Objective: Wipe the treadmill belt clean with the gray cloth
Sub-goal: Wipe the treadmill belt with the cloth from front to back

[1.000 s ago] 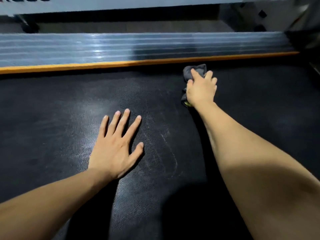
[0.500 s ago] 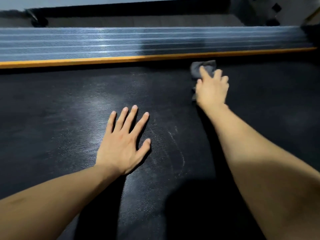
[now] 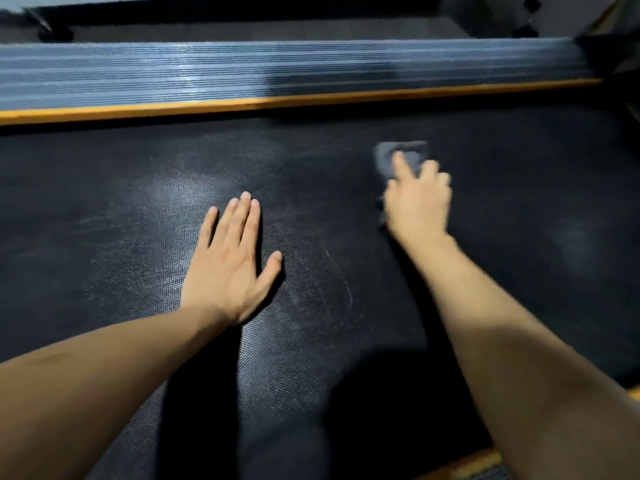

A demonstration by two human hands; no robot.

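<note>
The black textured treadmill belt (image 3: 104,237) fills most of the head view, with pale dusty smears near its middle. My right hand (image 3: 417,200) presses the gray cloth (image 3: 394,157) onto the belt at the upper right; only the cloth's far end shows past my fingers, and it is blurred. Flat on the belt at the centre rests my left hand (image 3: 230,271), fingers close together and thumb out, holding nothing.
An orange strip (image 3: 242,103) borders the belt's far edge, with a ribbed gray side rail (image 3: 207,74) beyond it. Another orange edge (image 3: 478,460) shows at the bottom right. Dark frame parts (image 3: 602,50) stand at the top right.
My right hand has pulled the cloth back from the orange strip toward me. My left hand's fingers have drawn closer together. The view has shifted slightly.
</note>
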